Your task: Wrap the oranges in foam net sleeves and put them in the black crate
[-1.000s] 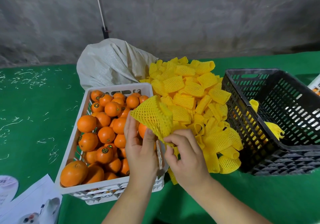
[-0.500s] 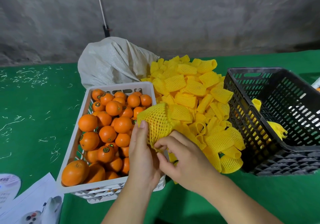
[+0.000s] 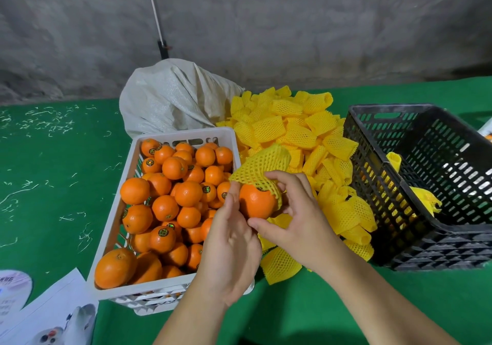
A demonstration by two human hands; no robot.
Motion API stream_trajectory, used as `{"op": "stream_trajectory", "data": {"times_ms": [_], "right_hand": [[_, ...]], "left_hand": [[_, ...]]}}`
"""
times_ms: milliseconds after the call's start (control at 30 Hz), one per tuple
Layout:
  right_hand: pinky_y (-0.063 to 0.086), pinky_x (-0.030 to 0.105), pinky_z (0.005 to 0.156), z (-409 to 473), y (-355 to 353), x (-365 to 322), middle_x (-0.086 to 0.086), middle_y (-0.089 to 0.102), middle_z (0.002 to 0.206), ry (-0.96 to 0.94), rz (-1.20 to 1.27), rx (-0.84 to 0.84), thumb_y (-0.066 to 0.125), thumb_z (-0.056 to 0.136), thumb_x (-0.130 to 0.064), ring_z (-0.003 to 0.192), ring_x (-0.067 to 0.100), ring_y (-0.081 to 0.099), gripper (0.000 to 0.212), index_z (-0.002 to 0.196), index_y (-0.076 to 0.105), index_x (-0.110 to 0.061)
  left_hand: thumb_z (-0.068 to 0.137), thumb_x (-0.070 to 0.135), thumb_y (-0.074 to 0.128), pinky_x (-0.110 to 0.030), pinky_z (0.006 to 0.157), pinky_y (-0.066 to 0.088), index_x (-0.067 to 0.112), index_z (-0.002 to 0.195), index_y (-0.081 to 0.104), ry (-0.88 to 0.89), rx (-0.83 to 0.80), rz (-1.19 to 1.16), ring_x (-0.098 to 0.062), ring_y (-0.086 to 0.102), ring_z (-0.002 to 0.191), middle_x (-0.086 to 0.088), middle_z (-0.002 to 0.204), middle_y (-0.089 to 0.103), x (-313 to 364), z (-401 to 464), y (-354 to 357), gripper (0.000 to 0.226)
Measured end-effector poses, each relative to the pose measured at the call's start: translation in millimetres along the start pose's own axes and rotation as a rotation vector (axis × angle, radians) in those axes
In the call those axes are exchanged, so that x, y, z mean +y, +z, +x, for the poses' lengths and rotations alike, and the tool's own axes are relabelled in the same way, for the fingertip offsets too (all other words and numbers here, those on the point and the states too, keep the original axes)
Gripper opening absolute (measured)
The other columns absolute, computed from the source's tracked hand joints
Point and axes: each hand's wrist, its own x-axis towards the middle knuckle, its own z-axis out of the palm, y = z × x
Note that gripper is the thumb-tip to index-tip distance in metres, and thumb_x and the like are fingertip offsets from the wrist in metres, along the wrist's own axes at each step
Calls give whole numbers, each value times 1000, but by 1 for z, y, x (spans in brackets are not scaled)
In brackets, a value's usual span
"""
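An orange [image 3: 257,203] sits between my two hands above the right rim of the white crate [image 3: 111,240]. A yellow foam net sleeve [image 3: 262,165] covers only its top. My left hand [image 3: 231,248] holds the orange from the left and below. My right hand [image 3: 294,215] grips the sleeve and the orange from the right, thumb under the fruit. The white crate is full of loose oranges [image 3: 170,200]. A heap of yellow sleeves [image 3: 306,142] lies between it and the black crate [image 3: 436,240], which holds yellow-wrapped fruit [image 3: 423,198].
A grey woven sack [image 3: 170,99] stands behind the white crate. Papers [image 3: 50,310] lie at the front left on the green cloth [image 3: 53,174]. A thin pole [image 3: 157,14] leans on the grey wall. White scraps are scattered on the cloth at left.
The sleeve was loose in my fingers before. Now an orange shows between my hands with the sleeve drawn over its top.
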Motion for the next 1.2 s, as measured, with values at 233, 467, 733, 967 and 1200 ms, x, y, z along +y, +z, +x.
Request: {"op": "stream_trajectory", "data": {"times_ms": [233,467,733,967,1200], "right_hand": [[60,29,80,6,-7,1,-13,43,132,59,264,232,84,71,-57,116,16,65,62,125,54,-54],[53,26,90,2,0,18,-11,41,134,40,-32,286,79,75,-58,126,13,53,63,128,57,-32],[57,32,80,0,7,14,-20,57,119,210,303,181,86,61,-39,108,13,66,79,126,42,-49],[45,26,109,-5,5,0,-15,33,133,205,193,117,76,78,-37,137,7,43,78,145,41,-57],[46,42,113,0,7,-8,-9,53,147,341,507,30,65,84,-62,137,11,52,55,137,57,-48]], "left_hand": [[92,38,76,-28,88,54,37,101,78,524,358,658,-5,71,101,12,104,78,-13,15,-24,10],[96,30,72,-22,71,52,45,108,70,624,258,784,-8,62,79,4,93,70,-24,11,-25,19],[99,14,62,-14,88,42,21,116,65,1072,-105,1256,0,55,103,7,109,53,-11,8,-30,19],[100,68,53,-30,108,52,36,154,46,150,109,413,1,63,123,26,127,69,-18,5,-2,63],[98,33,60,-50,123,33,18,154,53,-77,-26,92,-32,51,145,-12,150,61,-5,15,0,58]]}}
